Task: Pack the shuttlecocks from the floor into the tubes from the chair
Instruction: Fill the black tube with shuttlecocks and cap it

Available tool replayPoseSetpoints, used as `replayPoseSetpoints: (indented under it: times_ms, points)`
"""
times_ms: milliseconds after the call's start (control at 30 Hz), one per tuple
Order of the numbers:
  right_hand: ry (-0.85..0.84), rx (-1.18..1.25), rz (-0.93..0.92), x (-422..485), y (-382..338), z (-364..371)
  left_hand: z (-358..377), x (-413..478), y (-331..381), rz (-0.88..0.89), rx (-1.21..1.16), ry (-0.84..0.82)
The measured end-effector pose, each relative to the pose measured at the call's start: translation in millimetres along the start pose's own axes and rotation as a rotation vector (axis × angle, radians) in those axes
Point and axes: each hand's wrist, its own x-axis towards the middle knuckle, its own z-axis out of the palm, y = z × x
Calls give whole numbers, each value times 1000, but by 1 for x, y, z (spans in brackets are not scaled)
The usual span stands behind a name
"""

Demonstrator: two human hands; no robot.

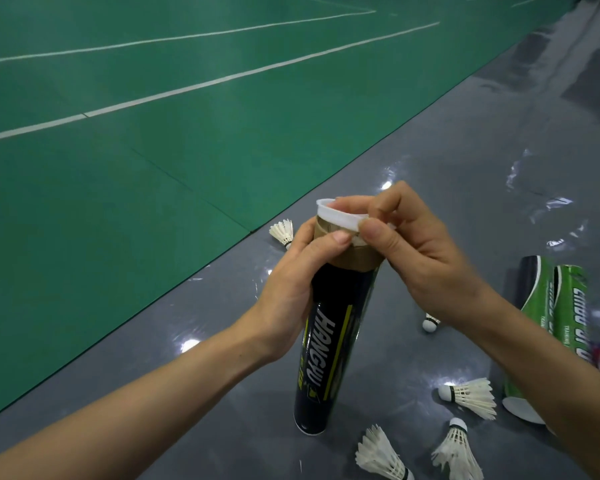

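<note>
A black tube (329,344) marked HANGYU stands upright on the grey floor. My left hand (293,271) grips it just below its brown cardboard neck. My right hand (416,244) pinches the white plastic cap (338,214), which sits tilted over the tube's mouth. Several white feather shuttlecocks lie on the floor: one behind the tube (283,233), one under my right wrist (430,323), and three at the lower right (470,396), (381,455), (458,448).
Two green tubes (565,306) lie on the floor at the right, partly hidden by my right forearm, with a white cap (520,408) beside them. A green court mat (118,150) with white lines covers the floor to the left.
</note>
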Motion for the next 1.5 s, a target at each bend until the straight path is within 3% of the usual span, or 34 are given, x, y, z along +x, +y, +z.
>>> replayPoseSetpoints:
  times_ms: [167,367,633,867,1133,1500]
  points:
    - [-57,-119,4,-1,-5,-5,0,0,2,26,32,-4]
    - [-10,-109,0,-2,-5,-3,0,-1,-1,54,49,-20]
    - [-13,-317,29,-5,-9,-5,4,-6,3,104,-52,-81]
    - [-11,-475,-99,-8,-4,-5,7,-1,6,125,46,-10]
    - [57,-501,-21,-2,-10,1,8,0,3,83,-39,65]
    - [12,-312,94,4,-13,-4,12,4,1,51,-79,145]
